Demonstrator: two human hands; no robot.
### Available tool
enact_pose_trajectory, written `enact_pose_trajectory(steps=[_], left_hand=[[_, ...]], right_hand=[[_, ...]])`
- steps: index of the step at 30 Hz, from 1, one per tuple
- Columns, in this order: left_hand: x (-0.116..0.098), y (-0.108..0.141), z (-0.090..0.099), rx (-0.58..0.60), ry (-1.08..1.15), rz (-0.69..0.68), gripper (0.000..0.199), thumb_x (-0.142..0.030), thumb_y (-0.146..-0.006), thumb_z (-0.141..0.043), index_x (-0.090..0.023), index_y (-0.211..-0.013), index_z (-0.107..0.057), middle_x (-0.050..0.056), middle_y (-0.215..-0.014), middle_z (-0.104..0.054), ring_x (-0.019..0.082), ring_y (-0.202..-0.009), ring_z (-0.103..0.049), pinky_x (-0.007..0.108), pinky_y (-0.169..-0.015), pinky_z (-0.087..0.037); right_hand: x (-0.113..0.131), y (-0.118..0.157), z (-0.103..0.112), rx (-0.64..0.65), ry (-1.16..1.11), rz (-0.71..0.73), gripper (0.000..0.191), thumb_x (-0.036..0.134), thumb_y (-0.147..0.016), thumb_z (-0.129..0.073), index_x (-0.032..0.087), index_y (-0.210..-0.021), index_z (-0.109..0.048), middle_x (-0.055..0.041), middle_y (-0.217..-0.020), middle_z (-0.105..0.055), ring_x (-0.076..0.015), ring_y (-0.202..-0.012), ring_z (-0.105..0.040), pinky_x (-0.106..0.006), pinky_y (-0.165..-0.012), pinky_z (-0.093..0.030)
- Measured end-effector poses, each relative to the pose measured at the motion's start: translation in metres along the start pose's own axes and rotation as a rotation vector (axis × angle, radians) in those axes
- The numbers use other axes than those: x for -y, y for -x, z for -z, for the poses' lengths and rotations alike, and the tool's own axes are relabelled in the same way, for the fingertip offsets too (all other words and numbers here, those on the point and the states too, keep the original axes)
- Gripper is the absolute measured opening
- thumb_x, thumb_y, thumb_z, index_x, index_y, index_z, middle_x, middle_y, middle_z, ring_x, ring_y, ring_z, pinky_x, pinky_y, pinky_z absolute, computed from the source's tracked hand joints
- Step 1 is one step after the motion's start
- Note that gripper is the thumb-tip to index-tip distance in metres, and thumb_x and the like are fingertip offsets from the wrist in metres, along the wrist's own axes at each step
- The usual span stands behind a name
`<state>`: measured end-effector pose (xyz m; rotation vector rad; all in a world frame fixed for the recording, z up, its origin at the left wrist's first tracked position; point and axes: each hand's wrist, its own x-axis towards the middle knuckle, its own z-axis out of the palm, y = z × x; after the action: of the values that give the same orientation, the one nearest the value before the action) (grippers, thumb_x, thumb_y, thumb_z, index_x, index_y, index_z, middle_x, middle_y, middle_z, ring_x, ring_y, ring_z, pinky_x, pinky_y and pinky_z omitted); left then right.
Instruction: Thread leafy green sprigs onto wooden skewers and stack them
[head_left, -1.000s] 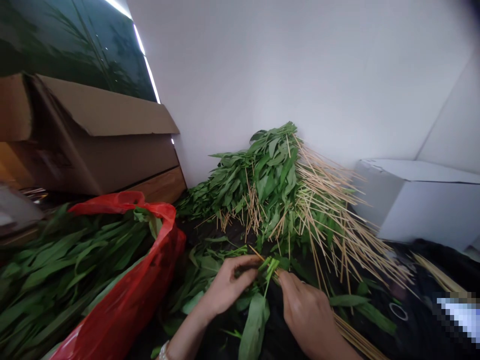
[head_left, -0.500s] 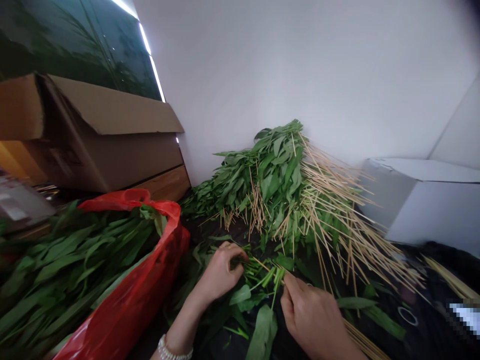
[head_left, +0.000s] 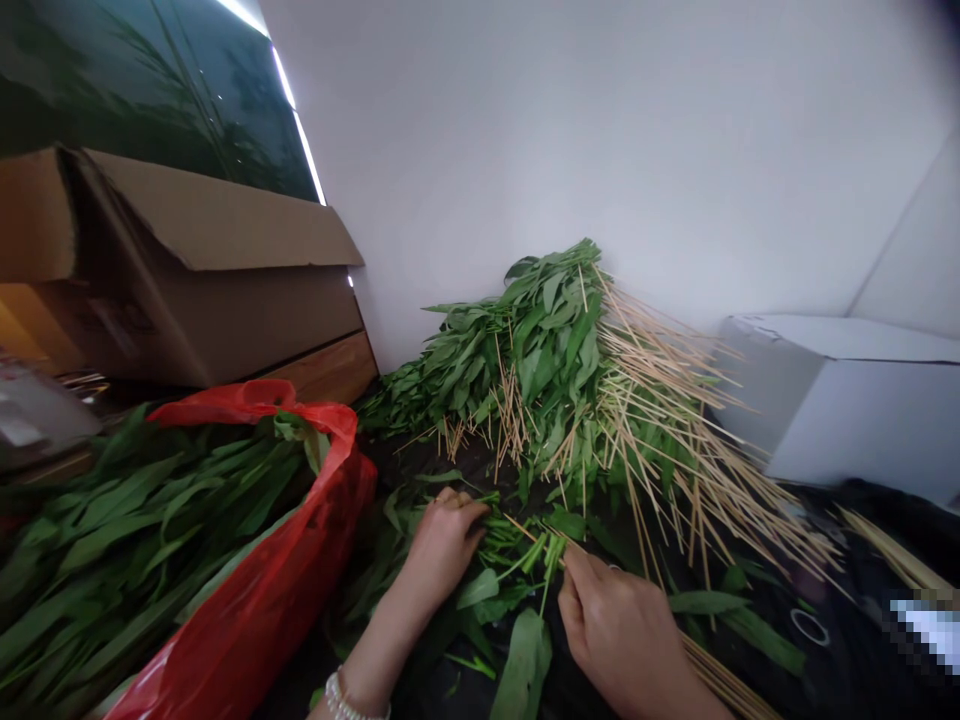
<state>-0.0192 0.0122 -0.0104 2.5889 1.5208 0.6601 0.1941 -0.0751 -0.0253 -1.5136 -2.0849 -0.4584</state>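
My right hand (head_left: pixel 619 625) is closed around a thin bamboo skewer whose tip points left, with cut green stems (head_left: pixel 553 552) bunched on it just beyond the fingers. A broad leaf (head_left: pixel 521 665) hangs below that bunch. To the left, my left hand (head_left: pixel 444 535) reaches down into loose leafy greens (head_left: pixel 499 545), its fingers curled around them and its fingertips hidden. Behind both hands rises a pile of skewered leafy greens (head_left: pixel 559 310), with many bare skewer ends (head_left: pixel 690 430) fanning out to the right.
An open red plastic bag (head_left: pixel 300 560) full of leafy greens (head_left: pixel 127 530) lies at the left. Behind it stands an open cardboard box (head_left: pixel 240 315). A white box (head_left: pixel 870 400) is at the right against the wall. More skewers (head_left: pixel 724 680) lie under my right forearm, near a ring-shaped band (head_left: pixel 810 627).
My left hand has shifted slightly, with its fingers turned further down into the greens. My right hand and its skewer stay almost in place; the view has moved slightly.
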Motion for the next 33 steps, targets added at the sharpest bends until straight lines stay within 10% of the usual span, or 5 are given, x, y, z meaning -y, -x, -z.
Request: enact_pose_trajectory(steps=[6,17,33], left_hand=[[-0.006,0.0,0.003,-0.002,-0.076,0.009,0.019,-0.011,-0.081,-0.065,-0.024,-0.092,-0.075,0.006,-0.088,-0.069,0.024,-0.091,-0.058,0.034,-0.077,-0.043],[-0.003,-0.002,0.009,-0.526,0.122,0.048,0.021,-0.021,-0.091,-0.052,-0.021,-0.104,-0.069,0.008,-0.105,-0.07,0.024,-0.099,-0.062,0.039,-0.089,-0.046],[-0.01,-0.003,0.003,-0.277,0.254,-0.005,0.021,-0.022,-0.089,-0.054,-0.022,-0.101,-0.071,0.006,-0.095,-0.073,0.022,-0.091,-0.067,0.034,-0.083,-0.051]], right_hand=[[-0.001,0.001,-0.001,0.004,0.015,0.0,0.025,0.01,-0.083,-0.041,0.018,-0.098,-0.059,-0.0013,-0.064,-0.067,-0.0169,-0.049,-0.063,-0.027,-0.048,-0.033],[0.0,0.0,-0.001,-0.031,0.003,0.0,0.022,0.011,-0.085,-0.04,0.019,-0.094,-0.058,-0.0014,-0.066,-0.067,-0.0158,-0.051,-0.063,-0.027,-0.049,-0.034],[-0.001,0.0,-0.004,-0.002,0.019,0.013,0.025,0.003,-0.083,-0.04,0.02,-0.092,-0.057,-0.0008,-0.065,-0.062,-0.0182,-0.052,-0.063,-0.03,-0.048,-0.031]])
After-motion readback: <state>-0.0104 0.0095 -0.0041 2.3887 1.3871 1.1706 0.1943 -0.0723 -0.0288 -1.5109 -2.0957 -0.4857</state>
